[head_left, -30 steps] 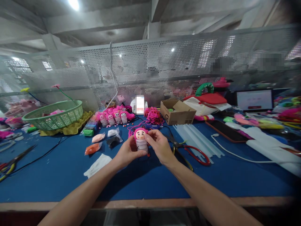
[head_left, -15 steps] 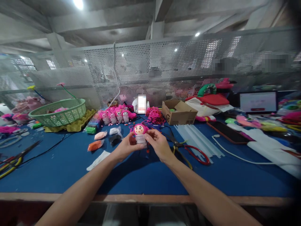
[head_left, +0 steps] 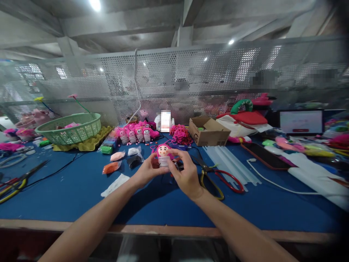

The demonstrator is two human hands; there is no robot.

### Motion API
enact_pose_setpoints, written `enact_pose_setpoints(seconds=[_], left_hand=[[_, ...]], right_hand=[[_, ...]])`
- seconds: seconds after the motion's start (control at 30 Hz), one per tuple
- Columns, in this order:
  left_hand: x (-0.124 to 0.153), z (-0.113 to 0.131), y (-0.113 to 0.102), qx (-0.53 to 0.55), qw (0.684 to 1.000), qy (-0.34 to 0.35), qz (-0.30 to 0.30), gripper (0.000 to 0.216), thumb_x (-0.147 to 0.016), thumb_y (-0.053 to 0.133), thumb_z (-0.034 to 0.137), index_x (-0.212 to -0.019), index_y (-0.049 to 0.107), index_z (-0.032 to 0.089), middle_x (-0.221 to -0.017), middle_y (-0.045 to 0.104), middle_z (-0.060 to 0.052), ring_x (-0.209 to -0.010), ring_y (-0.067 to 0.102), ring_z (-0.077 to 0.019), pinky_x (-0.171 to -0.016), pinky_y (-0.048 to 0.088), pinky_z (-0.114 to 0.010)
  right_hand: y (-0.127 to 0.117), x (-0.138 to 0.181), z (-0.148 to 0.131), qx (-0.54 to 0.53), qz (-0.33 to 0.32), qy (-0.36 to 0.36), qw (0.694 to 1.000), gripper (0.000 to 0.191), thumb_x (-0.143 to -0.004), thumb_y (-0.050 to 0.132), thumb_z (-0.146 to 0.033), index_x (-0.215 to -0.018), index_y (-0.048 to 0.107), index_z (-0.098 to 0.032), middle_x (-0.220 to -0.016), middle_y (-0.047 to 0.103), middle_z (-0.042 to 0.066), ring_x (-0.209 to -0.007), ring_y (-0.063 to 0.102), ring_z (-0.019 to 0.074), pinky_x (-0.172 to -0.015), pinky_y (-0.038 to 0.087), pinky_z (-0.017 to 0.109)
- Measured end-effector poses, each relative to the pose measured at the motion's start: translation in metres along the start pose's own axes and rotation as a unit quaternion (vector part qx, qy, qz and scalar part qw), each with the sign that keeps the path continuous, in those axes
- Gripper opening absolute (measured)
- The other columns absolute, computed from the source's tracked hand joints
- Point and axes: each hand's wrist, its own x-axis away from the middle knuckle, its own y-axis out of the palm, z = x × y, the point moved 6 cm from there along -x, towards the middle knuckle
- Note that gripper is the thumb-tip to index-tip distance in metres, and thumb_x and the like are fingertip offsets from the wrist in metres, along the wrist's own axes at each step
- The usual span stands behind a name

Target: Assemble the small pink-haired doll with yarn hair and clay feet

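Above the blue table, a small doll [head_left: 164,161] with pink yarn hair, a painted face and a ribbed whitish body is held upright between my hands. My left hand [head_left: 148,168] is closed around its left side and lower body. At its right side, my right hand [head_left: 187,173] has its thumb against the body and its index finger by the head. The fingers behind the doll are partly hidden. Several similar pink-haired dolls [head_left: 139,135] stand in a group behind it. To their right lies a heap of pink yarn [head_left: 180,134].
Scissors [head_left: 208,169] with red and yellow handles lie right of my hands, beside translucent strips [head_left: 231,163]. A cardboard box [head_left: 209,137] stands behind. At left are a green basket [head_left: 73,133], more scissors [head_left: 23,182] and small clay packets [head_left: 111,167]. A phone [head_left: 264,154] lies at right.
My right hand's index finger has risen from the doll's side to its head, and its thumb now lies lower on the body. My left hand keeps its hold.
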Motion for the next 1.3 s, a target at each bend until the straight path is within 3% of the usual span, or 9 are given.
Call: enact_pose_setpoints(seconds=[0.53,0.67,0.83,0.9,1.17,1.3], left_hand=[[0.002,0.004,0.002,-0.019,1.0,0.001,0.018,0.052,-0.052,0.076,0.02,-0.095,0.049,0.014,-0.084,0.063,-0.002,-0.075,0.058,-0.0131,-0.071,0.044,-0.025],[-0.003,0.004,-0.005,-0.039,0.998,0.005,0.042,0.056,-0.051,0.076,0.022,-0.098,0.047,0.014,-0.087,0.063,-0.004,-0.077,0.059,-0.015,-0.071,0.045,-0.027],[-0.016,-0.001,-0.017,-0.079,0.994,0.025,0.069,0.062,-0.051,0.076,0.023,-0.102,0.043,0.014,-0.094,0.061,-0.008,-0.083,0.06,-0.0186,-0.074,0.046,-0.031],[-0.021,-0.003,-0.016,-0.106,0.992,0.035,0.053,0.064,-0.051,0.075,0.021,-0.104,0.041,0.014,-0.098,0.06,-0.01,-0.084,0.06,-0.0194,-0.075,0.046,-0.032],[-0.03,0.002,-0.012,-0.138,0.989,0.055,0.004,0.08,-0.052,0.074,0.02,-0.119,0.03,0.016,-0.098,0.059,-0.01,-0.085,0.06,-0.0207,-0.074,0.047,-0.034],[-0.029,0.01,-0.027,-0.191,0.979,0.074,0.02,0.079,-0.055,0.073,0.026,-0.122,0.032,0.016,-0.085,0.06,-0.005,-0.076,0.059,-0.017,-0.07,0.046,-0.031]], right_hand=[[-0.002,0.0,0.001,0.002,0.003,0.001,1.0,0.021,-0.079,0.051,-0.017,-0.099,0.051,-0.02,-0.096,0.06,0.005,-0.086,0.053,0.0161,-0.073,0.047,0.031],[0.002,0.002,0.022,-0.01,0.006,0.09,0.996,0.022,-0.076,0.053,-0.025,-0.098,0.051,-0.018,-0.095,0.059,0.008,-0.085,0.055,0.0171,-0.068,0.048,0.03],[0.026,0.006,0.053,-0.054,-0.119,0.212,0.968,0.032,-0.07,0.059,-0.036,-0.093,0.055,-0.014,-0.089,0.063,0.01,-0.079,0.059,0.0196,-0.067,0.048,0.033],[0.032,0.004,0.056,-0.076,-0.155,0.229,0.958,0.03,-0.07,0.059,-0.034,-0.091,0.057,-0.013,-0.087,0.065,0.01,-0.077,0.06,0.0198,-0.07,0.047,0.034],[0.036,-0.013,0.059,-0.095,-0.189,0.271,0.939,0.032,-0.066,0.06,-0.028,-0.093,0.059,-0.011,-0.09,0.065,0.01,-0.081,0.058,0.0205,-0.076,0.044,0.035],[0.039,-0.015,0.066,-0.167,-0.177,0.298,0.923,0.034,-0.066,0.06,-0.031,-0.094,0.057,-0.013,-0.089,0.064,0.007,-0.077,0.058,0.0174,-0.07,0.045,0.031]])
